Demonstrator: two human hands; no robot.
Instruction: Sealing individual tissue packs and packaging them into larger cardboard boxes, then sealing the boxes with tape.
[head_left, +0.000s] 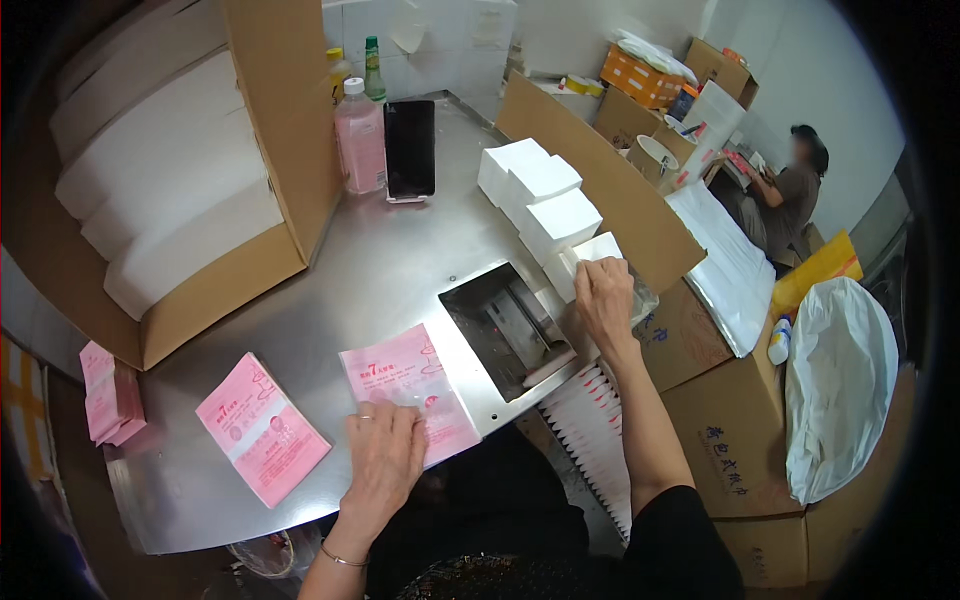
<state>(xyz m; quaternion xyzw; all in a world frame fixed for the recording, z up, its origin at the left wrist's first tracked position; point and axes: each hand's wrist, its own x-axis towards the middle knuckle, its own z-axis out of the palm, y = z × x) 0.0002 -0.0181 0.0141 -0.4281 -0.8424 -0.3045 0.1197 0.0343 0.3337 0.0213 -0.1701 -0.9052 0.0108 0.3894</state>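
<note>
Steel worktop (300,330), tissue stacks (548,180) within reach.
Left fingers (402,428) rest on pink bags (400,370), likely steadying, grip unclear; right fingers (602,276) clasp nearest stack (596,246).

One metal table (380,270), silver-grey, dull sheen from the light across its top; one tiled wall (455,50) beyond its far end, white; one plain wall (850,110) at upper right, pale; brown cardboard boxes (700,405), stacked along the room's right side
</note>
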